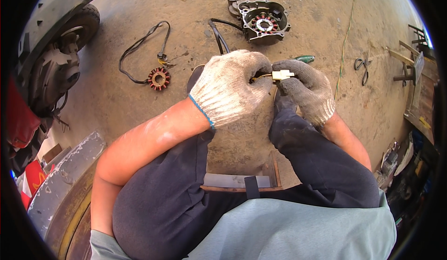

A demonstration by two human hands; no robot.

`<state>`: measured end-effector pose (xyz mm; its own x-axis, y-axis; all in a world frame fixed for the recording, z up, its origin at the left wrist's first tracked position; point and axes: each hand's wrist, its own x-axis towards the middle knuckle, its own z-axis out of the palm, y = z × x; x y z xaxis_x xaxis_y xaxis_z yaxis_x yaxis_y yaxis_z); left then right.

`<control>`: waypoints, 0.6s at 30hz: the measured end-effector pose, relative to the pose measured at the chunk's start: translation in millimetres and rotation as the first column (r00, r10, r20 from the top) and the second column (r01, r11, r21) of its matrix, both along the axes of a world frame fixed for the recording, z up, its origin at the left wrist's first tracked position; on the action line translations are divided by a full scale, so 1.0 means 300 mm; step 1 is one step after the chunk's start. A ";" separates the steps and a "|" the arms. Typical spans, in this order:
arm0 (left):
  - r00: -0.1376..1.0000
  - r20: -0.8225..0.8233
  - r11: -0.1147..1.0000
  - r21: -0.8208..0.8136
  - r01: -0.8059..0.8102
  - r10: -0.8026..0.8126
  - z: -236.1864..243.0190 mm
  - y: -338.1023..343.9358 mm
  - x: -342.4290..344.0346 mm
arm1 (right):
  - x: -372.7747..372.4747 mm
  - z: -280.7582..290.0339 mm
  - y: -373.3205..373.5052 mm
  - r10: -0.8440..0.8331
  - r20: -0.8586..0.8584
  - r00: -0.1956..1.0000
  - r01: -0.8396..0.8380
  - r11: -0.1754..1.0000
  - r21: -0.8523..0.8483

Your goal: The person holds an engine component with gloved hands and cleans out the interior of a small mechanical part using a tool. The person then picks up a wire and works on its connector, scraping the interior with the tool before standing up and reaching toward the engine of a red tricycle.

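Observation:
Both my hands wear dirty white knit gloves and meet in front of my knees. A small white plastic wire connector (pixel 282 75) sits between the thumb and fingers of my right hand (pixel 307 90). My left hand (pixel 233 83) pinches the thin yellowish wires (pixel 264 76) that run into it. A black cable (pixel 219 35) leads from a metal engine cover (pixel 266 39) and disappears behind my left glove. Inside that cover lies a round stator (pixel 274 25) with copper-red windings.
A loose stator (pixel 152 79) with its black cable lies front-left on the floor. Beyond my right glove is a green tool handle (pixel 305 59). Scissors (pixel 364 69) lie at right, past a thin green cord (pixel 347 36). A scooter wheel (pixel 88 25) stands at left.

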<state>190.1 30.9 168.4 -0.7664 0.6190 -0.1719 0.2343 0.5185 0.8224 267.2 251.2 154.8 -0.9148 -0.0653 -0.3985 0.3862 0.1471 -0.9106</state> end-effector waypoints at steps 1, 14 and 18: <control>1.000 -0.021 1.000 -0.004 -0.007 0.007 -0.003 -0.002 0.000 | 0.001 -0.001 -0.003 -0.003 0.013 1.000 0.003 1.000 -0.009; 1.000 -0.010 0.999 0.039 0.000 0.000 -0.024 -0.017 0.001 | 0.003 -0.014 -0.003 0.044 -0.131 0.990 -0.031 0.995 0.099; 0.991 -0.130 1.000 -0.011 0.020 -0.022 -0.019 -0.011 0.008 | 0.001 -0.025 -0.015 0.096 -0.228 0.969 -0.069 0.990 0.125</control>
